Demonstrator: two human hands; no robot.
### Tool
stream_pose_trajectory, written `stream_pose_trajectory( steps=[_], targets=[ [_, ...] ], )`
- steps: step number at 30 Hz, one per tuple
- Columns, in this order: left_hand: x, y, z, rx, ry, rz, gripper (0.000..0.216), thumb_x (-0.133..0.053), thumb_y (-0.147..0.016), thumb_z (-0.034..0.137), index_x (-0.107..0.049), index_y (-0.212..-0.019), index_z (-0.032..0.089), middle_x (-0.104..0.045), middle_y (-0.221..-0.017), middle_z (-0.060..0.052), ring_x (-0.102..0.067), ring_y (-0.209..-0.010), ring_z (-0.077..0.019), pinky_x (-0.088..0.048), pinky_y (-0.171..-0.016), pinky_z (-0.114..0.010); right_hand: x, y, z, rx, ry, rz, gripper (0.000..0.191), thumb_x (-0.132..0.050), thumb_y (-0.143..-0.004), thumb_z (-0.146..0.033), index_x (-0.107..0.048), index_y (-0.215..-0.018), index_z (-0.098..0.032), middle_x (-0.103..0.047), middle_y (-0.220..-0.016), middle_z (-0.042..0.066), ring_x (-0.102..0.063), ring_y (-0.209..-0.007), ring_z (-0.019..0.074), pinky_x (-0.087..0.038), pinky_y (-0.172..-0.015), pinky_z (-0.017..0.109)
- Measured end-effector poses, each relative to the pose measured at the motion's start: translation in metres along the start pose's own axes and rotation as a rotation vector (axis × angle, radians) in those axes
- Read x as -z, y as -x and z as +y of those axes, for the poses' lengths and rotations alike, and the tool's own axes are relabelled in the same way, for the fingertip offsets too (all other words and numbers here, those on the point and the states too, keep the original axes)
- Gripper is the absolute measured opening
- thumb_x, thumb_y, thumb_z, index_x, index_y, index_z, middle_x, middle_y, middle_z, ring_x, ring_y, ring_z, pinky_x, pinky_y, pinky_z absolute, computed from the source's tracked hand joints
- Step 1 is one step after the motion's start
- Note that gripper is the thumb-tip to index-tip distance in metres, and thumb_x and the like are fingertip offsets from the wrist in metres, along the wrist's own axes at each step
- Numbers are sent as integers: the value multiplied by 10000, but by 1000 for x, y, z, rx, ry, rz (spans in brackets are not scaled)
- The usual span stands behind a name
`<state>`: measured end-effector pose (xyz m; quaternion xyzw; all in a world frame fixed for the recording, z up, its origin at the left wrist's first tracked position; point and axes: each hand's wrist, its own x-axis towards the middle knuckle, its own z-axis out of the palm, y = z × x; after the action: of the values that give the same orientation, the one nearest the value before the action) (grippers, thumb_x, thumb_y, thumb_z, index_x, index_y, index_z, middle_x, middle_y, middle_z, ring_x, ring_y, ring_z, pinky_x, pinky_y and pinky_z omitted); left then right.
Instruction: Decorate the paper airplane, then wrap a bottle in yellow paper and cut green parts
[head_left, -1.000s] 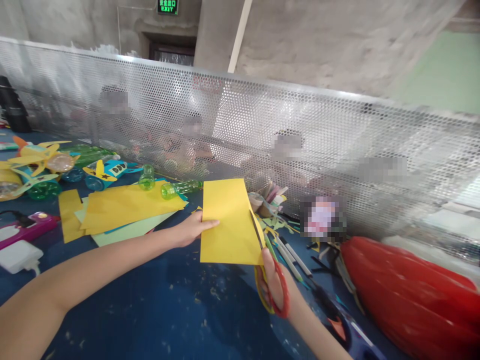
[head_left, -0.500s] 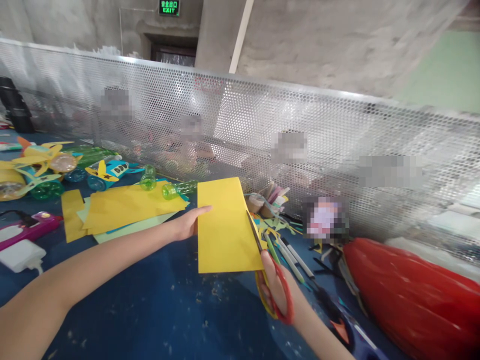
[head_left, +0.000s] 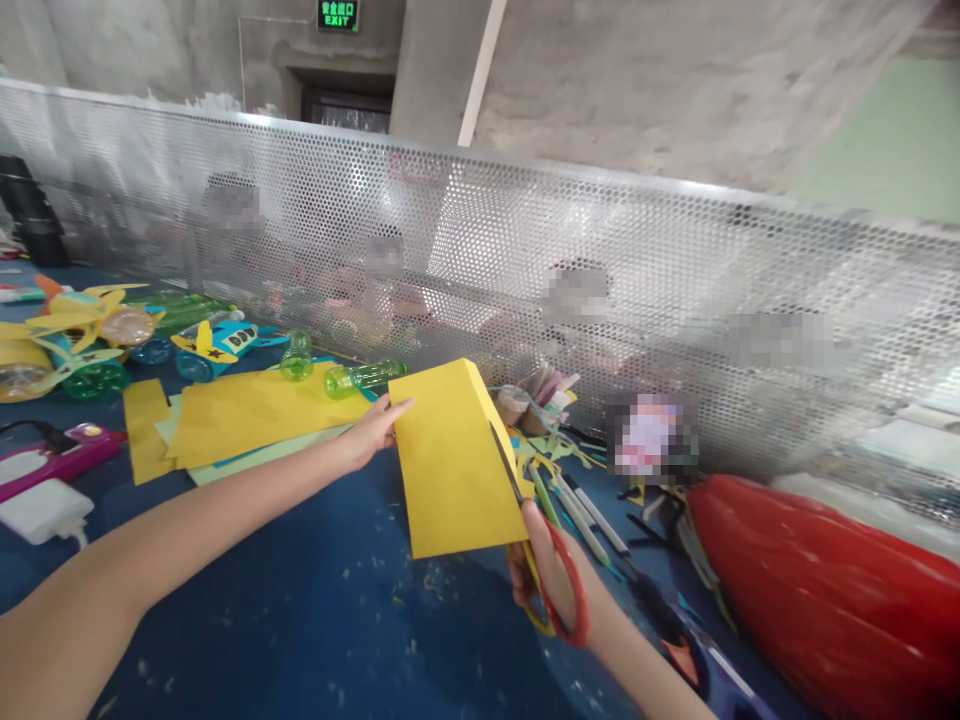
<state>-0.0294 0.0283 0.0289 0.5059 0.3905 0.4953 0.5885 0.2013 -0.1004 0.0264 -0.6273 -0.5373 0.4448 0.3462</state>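
My left hand [head_left: 375,433] pinches the upper left edge of a sheet of yellow paper [head_left: 457,470], thumb on the front face and fingers behind. The sheet is held up above the blue table. Wrapped in the handles of a pair of scissors [head_left: 576,590], my right hand [head_left: 544,550] is at the sheet's lower right corner. The handles are red and yellow. One dark blade lies along the sheet's right side, where a narrow strip of paper folds away from the rest. The other blade is hidden by the paper.
More yellow and pale green sheets [head_left: 255,415] lie at left with green bottles [head_left: 364,378] beside them. Bottle-and-paper planes [head_left: 225,345] stand behind. Markers [head_left: 581,515], paper scraps and a red plastic bag [head_left: 825,590] are at right. A perforated metal screen [head_left: 480,230] borders the table's back.
The sheet has tilted, its upper left corner moving left and its lower edge shifting slightly right and down. My left hand has moved a little left and up with it.
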Motion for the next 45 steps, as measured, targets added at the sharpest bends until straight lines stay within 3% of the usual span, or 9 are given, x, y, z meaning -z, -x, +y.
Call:
stream_pose_trajectory(
  steps=[6, 11, 17, 23, 27, 31, 34, 38, 45],
  targets=[
    [25, -22, 21, -180, -216, 170, 758, -749, -670, 434, -420, -1320, 225, -370, -1448, -119, -257, -1370, -295, -226, -1093, -370, 1, 1, 2, 89, 134, -41, 629, -239, -809, -734, -409, -486, -222, -485, -386, -10, -502, -360, 119, -402, -407, 226],
    [6, -33, 53, -299, -304, -46, 405, -611, -788, 482, -632, -1103, 229, -551, -1307, -56, -391, -1299, -274, -275, -1066, -326, 1, 12, -10, 220, 218, -96, 643, -246, -811, -737, -438, -487, -215, -493, -399, -1, -514, -396, 127, -413, -468, 240],
    [-9, -44, 68, -386, -116, -280, 414, -666, -753, 400, -609, -1099, 181, -652, -1104, -89, -575, -1079, -254, -406, -943, -353, 11, 21, -23, 309, 291, -121, 657, -199, -808, -749, -449, -506, -222, -518, -422, 7, -490, -397, 129, -407, -470, 248],
    [16, -40, 92, -236, -95, -364, 295, -743, -682, 310, -660, -928, 169, -681, -962, -79, -636, -846, -215, -481, -797, -341, 29, 26, -36, 406, 335, -232, 627, -240, -832, -719, -525, -579, -222, -599, -529, 41, -552, -489, 166, -439, -524, 270],
    [25, -26, 107, -228, -24, -431, 466, -724, -709, 263, -601, -1159, 245, -671, -1059, -63, -649, -884, -219, -495, -821, -347, 31, 29, -48, 407, 355, -298, 658, -202, -835, -725, -546, -589, -222, -621, -590, 64, -596, -560, 187, -482, -595, 286],
    [25, -15, 113, -146, -123, -460, 705, -682, -757, 228, -378, -1387, 322, -703, -920, -55, -682, -776, -215, -505, -807, -388, 35, 29, -52, 350, 321, -346, 702, -197, -822, -745, -639, -755, -204, -691, -731, 85, -652, -673, 223, -530, -667, 315],
    [24, -14, 114, -90, -216, -477, 528, -670, -754, 201, -551, -1264, 272, -710, -957, -75, -685, -821, -224, -502, -816, -382, 42, 28, -47, 302, 356, -325, 680, -223, -861, -691, -675, -967, -195, -716, -963, 100, -666, -882, 262, -518, -842, 361],
    [25, -20, 111, -75, -386, -574, 237, -658, -762, 228, -718, -991, 217, -707, -1016, -68, -681, -854, -221, -517, -767, -322, 50, 27, -40, 321, 438, -320, 575, -320, -896, -602, -623, -1177, -202, -624, -1237, 83, -517, -1199, 296, -360, -1052, 404],
    [25, -19, 108, 35, -391, -762, 460, -739, -678, 222, -657, -1127, 283, -713, -1013, -41, -688, -850, -219, -545, -733, -300, 39, 30, -34, 260, 290, -329, 656, -264, -875, -665, -648, -1146, -206, -659, -1184, 73, -589, -1111, 276, -436, -989, 367]
  ],
)
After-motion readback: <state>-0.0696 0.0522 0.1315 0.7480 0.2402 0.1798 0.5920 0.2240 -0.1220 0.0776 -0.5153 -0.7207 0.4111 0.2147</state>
